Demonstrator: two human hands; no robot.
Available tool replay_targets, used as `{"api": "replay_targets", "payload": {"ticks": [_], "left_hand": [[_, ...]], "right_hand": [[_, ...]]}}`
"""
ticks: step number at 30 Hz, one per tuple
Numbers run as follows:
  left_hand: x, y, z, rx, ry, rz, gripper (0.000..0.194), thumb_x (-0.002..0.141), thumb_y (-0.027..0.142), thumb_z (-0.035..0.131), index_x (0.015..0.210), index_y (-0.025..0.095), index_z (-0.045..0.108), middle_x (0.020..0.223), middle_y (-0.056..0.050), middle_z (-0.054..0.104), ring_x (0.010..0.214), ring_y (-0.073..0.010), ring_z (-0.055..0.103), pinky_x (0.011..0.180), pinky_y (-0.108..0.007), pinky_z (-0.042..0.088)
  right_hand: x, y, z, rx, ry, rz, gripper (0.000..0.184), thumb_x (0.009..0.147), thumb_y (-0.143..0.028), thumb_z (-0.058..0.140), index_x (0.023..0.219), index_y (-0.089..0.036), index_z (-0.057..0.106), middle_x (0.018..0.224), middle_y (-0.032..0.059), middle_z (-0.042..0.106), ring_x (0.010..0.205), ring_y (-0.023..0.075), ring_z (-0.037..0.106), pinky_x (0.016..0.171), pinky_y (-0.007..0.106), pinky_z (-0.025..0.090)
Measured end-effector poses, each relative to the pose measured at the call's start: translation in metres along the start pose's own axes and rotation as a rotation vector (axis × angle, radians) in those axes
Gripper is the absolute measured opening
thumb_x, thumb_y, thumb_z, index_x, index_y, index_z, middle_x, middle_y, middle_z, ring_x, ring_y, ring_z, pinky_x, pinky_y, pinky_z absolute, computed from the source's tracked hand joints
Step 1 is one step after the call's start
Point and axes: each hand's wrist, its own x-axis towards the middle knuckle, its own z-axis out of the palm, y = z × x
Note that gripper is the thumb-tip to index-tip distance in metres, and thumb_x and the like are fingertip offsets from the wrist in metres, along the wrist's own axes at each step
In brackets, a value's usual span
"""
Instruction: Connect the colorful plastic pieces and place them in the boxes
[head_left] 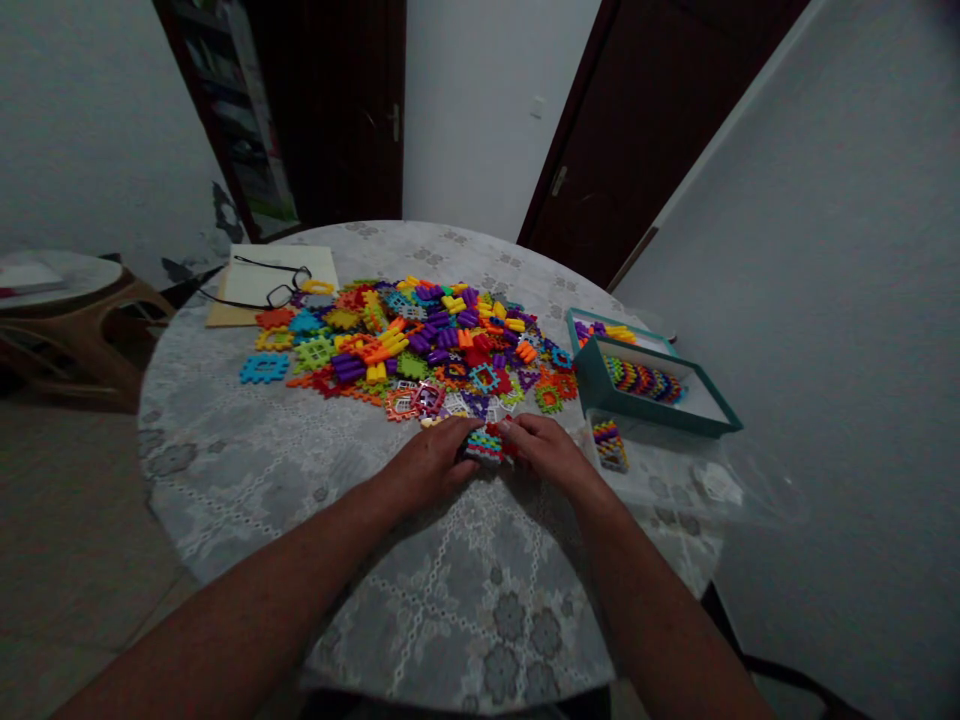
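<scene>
Near the front of a large heap of colourful plastic building pieces (442,340), my two hands meet over the round table. My left hand (431,458) is closed around the left side of a small stack of flat interlocking pieces (484,446), layered in blue, green, pink and grey. At the stack's right side, my right hand (541,447) pinches a red piece (509,440) against or beside it; whether the two are joined I cannot tell. My fingers hide parts of both.
A green box (720,428) holding a row of joined pieces stands at the right, its lid or tray behind it. Beside it lies a clear plastic container (652,490) with a small built block (609,444). Eyeglasses (279,295) rest on a paper pad (319,262) at the far left.
</scene>
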Motion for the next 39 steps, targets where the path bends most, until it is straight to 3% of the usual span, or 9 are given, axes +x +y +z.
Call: {"api": "replay_targets", "payload": {"ticks": [7, 14, 18, 25, 32, 35, 39], "left_hand": [[-0.001, 0.001, 0.002, -0.031, 0.023, -0.034, 0.067, 0.092, 0.021, 0.070, 0.156, 0.031, 0.054, 0.149, -0.013, 0.071, 0.128, -0.0309, 0.071, 0.110, -0.052, 0.055], [-0.002, 0.001, 0.002, -0.014, 0.010, -0.063, 0.070, 0.095, 0.025, 0.068, 0.162, 0.020, 0.049, 0.131, -0.016, 0.077, 0.117, -0.0306, 0.074, 0.105, -0.048, 0.057], [-0.002, 0.001, 0.002, -0.015, 0.004, -0.066, 0.070, 0.095, 0.023, 0.068, 0.162, 0.020, 0.049, 0.127, -0.014, 0.078, 0.116, -0.0299, 0.074, 0.104, -0.047, 0.057], [-0.003, 0.000, 0.002, -0.025, 0.022, -0.056, 0.069, 0.095, 0.024, 0.069, 0.162, 0.025, 0.050, 0.136, -0.014, 0.076, 0.120, -0.0305, 0.074, 0.107, -0.050, 0.057], [-0.004, 0.002, 0.001, 0.005, -0.012, -0.030, 0.074, 0.098, 0.026, 0.066, 0.167, 0.020, 0.040, 0.157, -0.020, 0.063, 0.143, -0.0333, 0.063, 0.117, -0.054, 0.052], [-0.006, 0.002, 0.002, 0.040, -0.027, -0.017, 0.073, 0.100, 0.025, 0.061, 0.169, 0.020, 0.036, 0.164, -0.020, 0.057, 0.148, -0.0327, 0.059, 0.122, -0.054, 0.048], [-0.007, 0.003, 0.006, 0.080, -0.027, -0.013, 0.073, 0.104, 0.025, 0.055, 0.172, 0.019, 0.029, 0.165, -0.020, 0.055, 0.150, -0.0321, 0.058, 0.122, -0.053, 0.049]], "right_hand": [[0.003, 0.012, 0.005, 0.037, -0.004, -0.091, 0.033, 0.098, -0.054, 0.069, 0.101, -0.021, 0.074, 0.080, 0.0025, 0.071, 0.064, 0.0152, 0.061, 0.058, 0.027, 0.050], [0.000, 0.012, 0.005, -0.132, 0.109, -0.241, 0.027, 0.105, -0.044, 0.060, 0.106, -0.024, 0.078, 0.100, 0.0056, 0.076, 0.092, 0.0208, 0.069, 0.082, 0.033, 0.053], [-0.003, 0.010, 0.003, -0.196, 0.069, -0.316, 0.025, 0.106, -0.039, 0.059, 0.115, -0.026, 0.078, 0.111, 0.0065, 0.077, 0.102, 0.0221, 0.070, 0.090, 0.034, 0.053], [-0.006, 0.011, -0.001, -0.197, 0.067, -0.309, 0.023, 0.106, -0.037, 0.058, 0.110, -0.024, 0.076, 0.104, 0.0057, 0.077, 0.098, 0.0213, 0.070, 0.089, 0.034, 0.053], [-0.009, 0.007, -0.002, -0.194, 0.063, -0.376, 0.025, 0.108, -0.036, 0.056, 0.113, -0.025, 0.078, 0.107, 0.0060, 0.077, 0.099, 0.0221, 0.071, 0.090, 0.037, 0.054], [-0.011, 0.005, -0.003, -0.222, 0.029, -0.414, 0.021, 0.104, -0.038, 0.065, 0.118, -0.028, 0.077, 0.107, 0.0058, 0.076, 0.096, 0.0227, 0.070, 0.087, 0.038, 0.055], [-0.013, 0.002, 0.001, -0.350, -0.006, -0.460, 0.039, 0.098, -0.038, 0.077, 0.134, -0.025, 0.071, 0.110, 0.0078, 0.073, 0.093, 0.0222, 0.066, 0.083, 0.037, 0.054]]}}
